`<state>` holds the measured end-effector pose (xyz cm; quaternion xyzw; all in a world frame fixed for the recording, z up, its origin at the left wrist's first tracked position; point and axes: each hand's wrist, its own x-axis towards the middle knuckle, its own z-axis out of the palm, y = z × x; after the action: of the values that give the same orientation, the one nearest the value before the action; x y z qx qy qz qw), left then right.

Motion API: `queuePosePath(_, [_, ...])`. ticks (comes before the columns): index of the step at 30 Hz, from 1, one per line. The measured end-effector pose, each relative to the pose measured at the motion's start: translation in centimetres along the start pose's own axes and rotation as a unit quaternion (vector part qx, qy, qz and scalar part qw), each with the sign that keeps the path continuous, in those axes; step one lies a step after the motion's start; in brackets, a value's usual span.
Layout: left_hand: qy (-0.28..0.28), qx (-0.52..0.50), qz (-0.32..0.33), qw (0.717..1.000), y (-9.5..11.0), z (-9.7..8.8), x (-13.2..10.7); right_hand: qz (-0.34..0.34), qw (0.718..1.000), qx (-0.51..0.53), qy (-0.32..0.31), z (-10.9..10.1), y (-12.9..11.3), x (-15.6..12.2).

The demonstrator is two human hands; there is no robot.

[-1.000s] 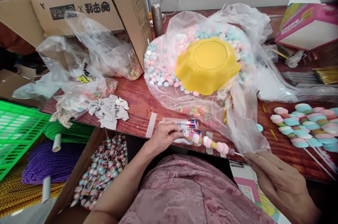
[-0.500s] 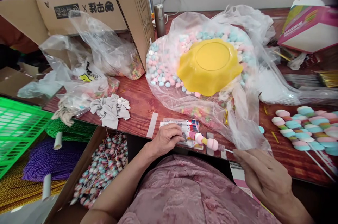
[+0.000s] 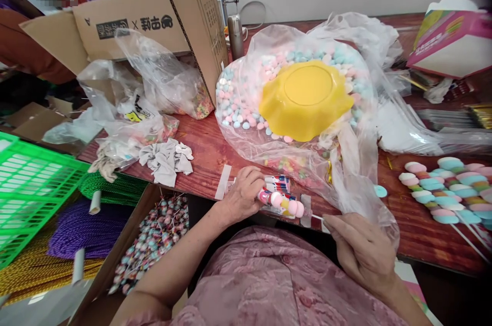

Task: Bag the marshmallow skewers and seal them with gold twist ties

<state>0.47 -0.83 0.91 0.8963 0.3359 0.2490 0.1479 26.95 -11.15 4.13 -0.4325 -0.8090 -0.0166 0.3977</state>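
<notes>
If the yellow scalloped dish (image 3: 307,103) is taken as the landmark, the green plastic basket (image 3: 42,198) stands far to its left and nearer the wearer, with a bundle of purple twisted cords (image 3: 88,233) just beyond the basket's right side and a crumpled grey cloth (image 3: 163,162) on the table edge, left of the dish and lower. Next comes the left hand (image 3: 244,195), down and to the left of the dish, its fingers curled in at the left end of a marshmallow skewer (image 3: 292,208); the exact grip is hidden by the hand itself. The skewer lies directly on the wearer's side of the dish, strung between the two hands, its long axis running across the body and dropping slightly to the right. Printed wrappers (image 3: 280,182) lie just behind it, toward the dish. Its bare white stick (image 3: 317,217) points to the right hand (image 3: 363,244), down and right of the dish, whose thumb and forefinger pinch the stick's tip. The left hand is therefore nearer the sweets, while the right is apart from them. Farthest right of the dish, and lower, sits a heap of pastel skewers (image 3: 448,187).
</notes>
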Motion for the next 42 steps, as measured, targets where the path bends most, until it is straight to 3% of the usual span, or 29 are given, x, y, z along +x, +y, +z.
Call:
queuePosePath(6, [-0.062,-0.046,-0.13,0.988,1.2,-1.5,0.7,-0.115,0.993,-0.028,-0.015,-0.4,0.2,1.2])
queuePosePath(12, [-0.095,-0.011,-0.184,0.978,2.4,-2.4,1.7,-0.187,0.98,-0.017,-0.064,-2.0,0.3,1.9])
queuePosePath(16, [-0.119,0.009,-0.164,0.979,3.0,-2.7,2.1,-0.168,0.983,-0.035,-0.07,-2.0,1.2,2.6])
queuePosePath(21, [-0.086,-0.073,-0.128,0.985,3.1,-2.7,2.1,-0.102,0.989,-0.084,-0.069,-1.3,2.2,3.0])
queuePosePath(28, [-0.12,-0.051,-0.151,0.98,3.6,-2.5,2.5,-0.144,0.987,-0.013,-0.074,-1.1,1.1,3.0])
queuePosePath(34, [-0.164,-0.035,-0.136,0.976,4.1,-2.7,2.4,-0.09,0.984,-0.11,-0.104,-0.9,2.5,3.6])
queuePosePath(38, [-0.205,-0.028,-0.109,0.972,4.1,-3.0,2.2,-0.097,0.979,-0.123,-0.133,-1.3,3.1,4.2])
queuePosePath(42, [-0.203,-0.049,-0.098,0.973,4.1,-3.0,2.3,-0.113,0.973,-0.129,-0.152,-1.7,3.4,4.6])
